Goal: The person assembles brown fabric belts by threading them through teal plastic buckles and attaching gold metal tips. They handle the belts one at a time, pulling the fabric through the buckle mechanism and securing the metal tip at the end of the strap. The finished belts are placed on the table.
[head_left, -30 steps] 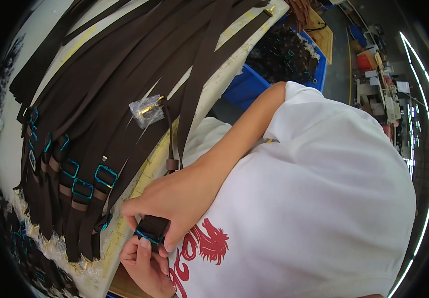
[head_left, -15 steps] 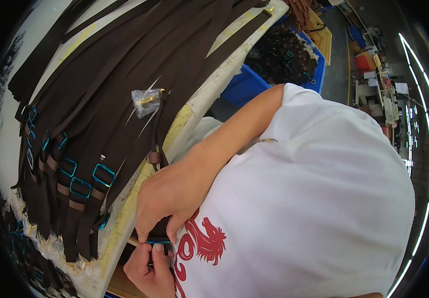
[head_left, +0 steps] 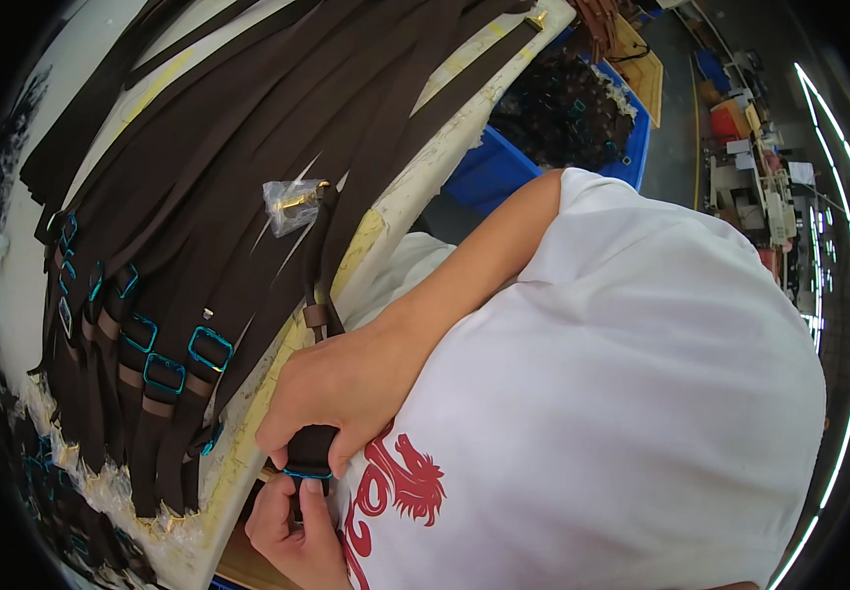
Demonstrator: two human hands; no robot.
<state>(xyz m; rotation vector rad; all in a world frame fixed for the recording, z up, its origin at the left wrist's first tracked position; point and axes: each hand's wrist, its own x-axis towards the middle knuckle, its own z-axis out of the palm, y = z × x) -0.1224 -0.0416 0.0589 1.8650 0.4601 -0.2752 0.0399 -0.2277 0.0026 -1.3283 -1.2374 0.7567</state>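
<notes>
Closest to the camera, low in the view, both hands work together on one dark brown strap [head_left: 309,447] with a blue metal buckle [head_left: 307,474] at its end. The right hand [head_left: 346,388] is clamped over the strap from above, fingers curled around it just above the buckle. The left hand [head_left: 287,521] is below, its fingertips pinched on the buckle and the strap end. The two hands nearly touch each other, in front of the white shirt with a red print [head_left: 400,487].

To do this step well, I judge that the right hand should keep the strap flat and tight, so it does not twist, while the left hand keeps the buckle square to the strap. The strap runs up from the hands onto the table edge [head_left: 371,236], so some slack there will help.

A little farther, on the worn white and yellow table, many similar brown straps [head_left: 199,216] lie side by side, their blue buckles [head_left: 209,347] grouped near the left end. Among them lies a small clear plastic bag [head_left: 287,204], crumpled, with a gold-coloured metal part inside.

Beyond the table stands a blue plastic bin [head_left: 489,172], filled with dark pieces; what they are I cannot tell. Far at the right are shelves with small red and white boxes [head_left: 740,138], too small to read.
</notes>
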